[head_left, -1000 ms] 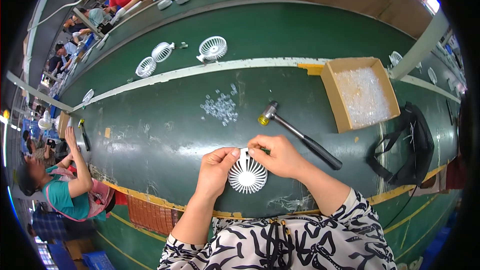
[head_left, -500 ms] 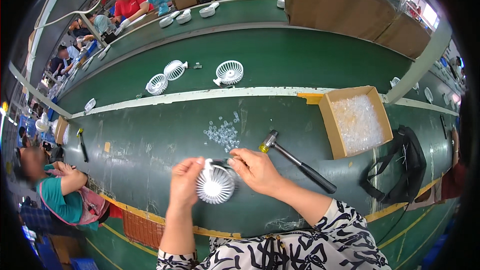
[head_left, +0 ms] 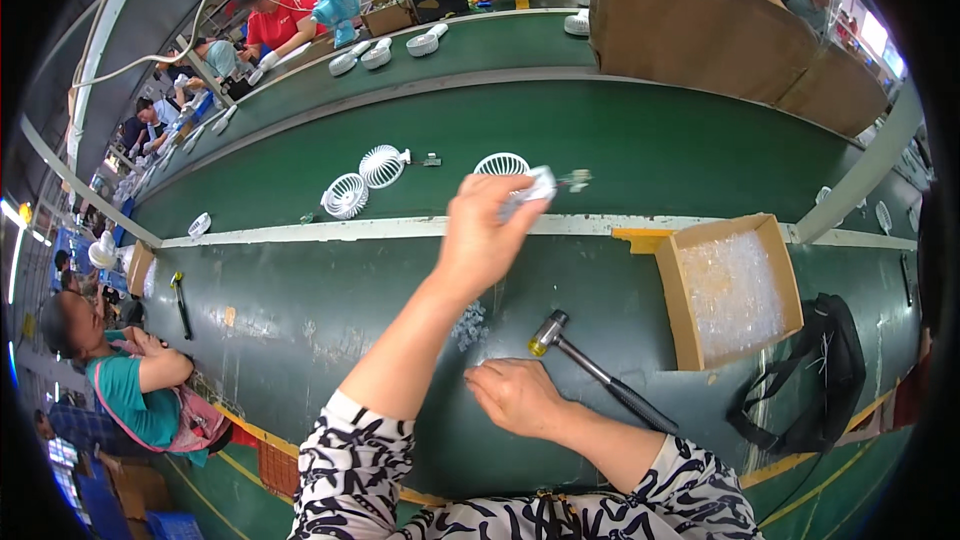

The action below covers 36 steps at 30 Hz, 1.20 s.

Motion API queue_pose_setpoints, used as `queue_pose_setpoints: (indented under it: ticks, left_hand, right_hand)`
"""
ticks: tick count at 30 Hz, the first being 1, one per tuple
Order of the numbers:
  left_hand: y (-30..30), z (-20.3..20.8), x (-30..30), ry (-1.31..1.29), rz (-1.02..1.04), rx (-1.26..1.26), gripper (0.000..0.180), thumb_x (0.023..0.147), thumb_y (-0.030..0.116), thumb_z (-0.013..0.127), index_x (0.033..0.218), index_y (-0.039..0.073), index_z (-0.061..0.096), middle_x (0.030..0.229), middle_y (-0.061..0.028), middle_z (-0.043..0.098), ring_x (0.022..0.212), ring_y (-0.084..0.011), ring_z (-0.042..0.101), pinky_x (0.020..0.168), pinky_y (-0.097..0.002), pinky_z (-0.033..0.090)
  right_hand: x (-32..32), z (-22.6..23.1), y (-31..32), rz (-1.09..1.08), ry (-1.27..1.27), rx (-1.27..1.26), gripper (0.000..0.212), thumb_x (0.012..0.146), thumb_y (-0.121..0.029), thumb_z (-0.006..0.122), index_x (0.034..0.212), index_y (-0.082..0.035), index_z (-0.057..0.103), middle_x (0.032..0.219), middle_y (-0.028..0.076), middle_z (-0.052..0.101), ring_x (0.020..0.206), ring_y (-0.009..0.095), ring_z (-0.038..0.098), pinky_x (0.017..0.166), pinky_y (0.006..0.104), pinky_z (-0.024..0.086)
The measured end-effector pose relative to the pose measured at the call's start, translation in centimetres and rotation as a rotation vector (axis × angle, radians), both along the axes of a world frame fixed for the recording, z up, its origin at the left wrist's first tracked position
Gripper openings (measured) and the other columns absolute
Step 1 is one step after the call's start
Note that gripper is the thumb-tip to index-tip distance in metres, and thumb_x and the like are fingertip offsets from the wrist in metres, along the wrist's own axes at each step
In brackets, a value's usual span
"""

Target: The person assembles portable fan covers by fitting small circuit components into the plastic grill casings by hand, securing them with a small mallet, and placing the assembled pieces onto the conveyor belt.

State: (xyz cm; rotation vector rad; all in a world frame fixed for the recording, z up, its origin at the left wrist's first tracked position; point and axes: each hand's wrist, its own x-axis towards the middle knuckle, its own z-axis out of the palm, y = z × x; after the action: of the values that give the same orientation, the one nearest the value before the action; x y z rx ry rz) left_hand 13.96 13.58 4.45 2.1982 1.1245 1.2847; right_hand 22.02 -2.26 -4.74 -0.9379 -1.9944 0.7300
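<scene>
My left hand (head_left: 485,230) reaches over the green conveyor belt, closed on a white fan housing (head_left: 532,192) smeared by motion. A small wired piece (head_left: 575,180) sticks out from its right end. Just behind it, partly covered, a round white fan grille (head_left: 500,164) lies on the belt. My right hand (head_left: 520,397) rests low over the workbench, fingers curled together; whatever is in them, if anything, is hidden. Beside it lies a pile of small clear plastic pieces (head_left: 468,328), partly covered by my left forearm. A hammer (head_left: 600,372) with a black handle is right of that hand.
Two more white grilles (head_left: 364,181) lie on the belt (head_left: 640,140). A cardboard box (head_left: 686,325) of clear pieces and a black bag (head_left: 812,380) stand right. Another hammer (head_left: 181,306) lies left, near a seated person (head_left: 150,370). A brown cardboard sheet (head_left: 690,35) stands beyond.
My left hand has carried the white fan housing forward and right, from the bench to over the belt. My right hand has let go of it and stays at the bench. The view has shifted slightly.
</scene>
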Motion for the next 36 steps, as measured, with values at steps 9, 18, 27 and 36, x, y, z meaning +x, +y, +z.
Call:
queue_pose_setpoints:
  ticks: [9, 18, 27, 36]
  left_hand:
    - [7.1, -5.6, -0.7, 0.646, 0.308, -0.091, 0.054, 0.074, -0.003, 0.062, 0.126, 0.013, 0.066, 0.132, -0.024, 0.056, 0.119, -0.0447, 0.053, 0.099, -0.0524, 0.047]
    - [11.9, -8.4, -1.6, 0.599, 0.082, -0.247, 0.037, 0.078, 0.001, 0.065, 0.114, 0.01, 0.071, 0.105, -0.022, 0.066, 0.1, -0.0387, 0.062, 0.09, -0.0442, 0.051]
    - [14.2, -7.5, -0.9, 0.539, 0.412, -0.022, 0.012, 0.087, 0.006, 0.054, 0.098, 0.004, 0.057, 0.091, -0.0204, 0.068, 0.085, -0.0408, 0.068, 0.074, -0.0523, 0.054]
    - [15.7, -9.7, -1.3, 0.443, 0.404, -0.051, 0.015, 0.084, 0.004, 0.056, 0.098, 0.0, 0.059, 0.078, -0.0281, 0.067, 0.077, -0.0463, 0.067, 0.073, -0.0547, 0.053]
  right_hand:
    - [-0.1, 0.0, 0.2, 0.017, 0.02, -0.028, 0.007, 0.087, -0.009, 0.064, 0.088, -0.002, 0.061, 0.076, 0.013, 0.063, 0.074, 0.034, 0.066, 0.064, 0.0445, 0.053]
    - [0.1, 0.6, 0.4, 0.037, 0.003, -0.07, 0.007, 0.087, -0.007, 0.063, 0.091, -0.001, 0.062, 0.077, 0.013, 0.062, 0.072, 0.033, 0.066, 0.062, 0.0441, 0.052]
    - [0.1, 0.4, 0.5, 0.033, 0.021, -0.047, 0.012, 0.085, -0.006, 0.068, 0.094, 0.0, 0.065, 0.075, 0.012, 0.063, 0.067, 0.031, 0.065, 0.061, 0.0405, 0.053]
    - [0.1, 0.1, 0.6, 0.048, 0.025, -0.04, 0.012, 0.085, -0.005, 0.068, 0.093, 0.001, 0.064, 0.074, 0.012, 0.062, 0.068, 0.032, 0.066, 0.061, 0.0408, 0.054]
